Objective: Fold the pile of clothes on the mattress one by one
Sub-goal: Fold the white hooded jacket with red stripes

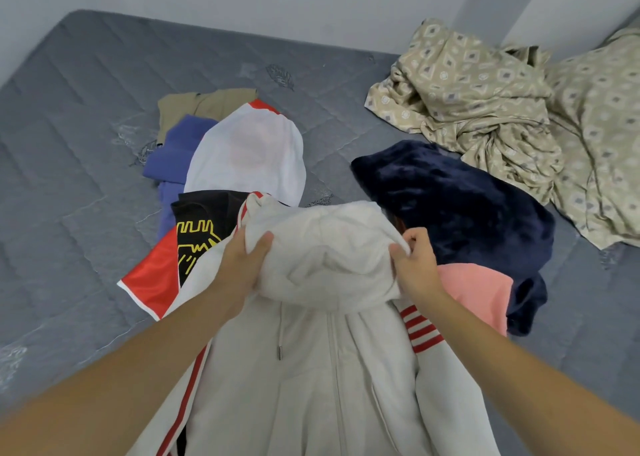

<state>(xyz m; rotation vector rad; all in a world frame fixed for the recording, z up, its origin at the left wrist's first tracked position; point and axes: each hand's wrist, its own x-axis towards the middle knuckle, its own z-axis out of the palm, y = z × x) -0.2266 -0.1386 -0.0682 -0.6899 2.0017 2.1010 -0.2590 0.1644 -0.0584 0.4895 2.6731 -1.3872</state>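
With the left hand (244, 265) and right hand (414, 265) each gripping a side of the hoodie's (311, 369) hood near the mattress's (69, 144) front edge, its slack sleeves (red-striped) may bunch unevenly.

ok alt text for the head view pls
Both hands, left and right, grip the hood of a white hoodie over a grey mattress. Unfolded clothes, a navy blanket and a beige sheet lie behind.
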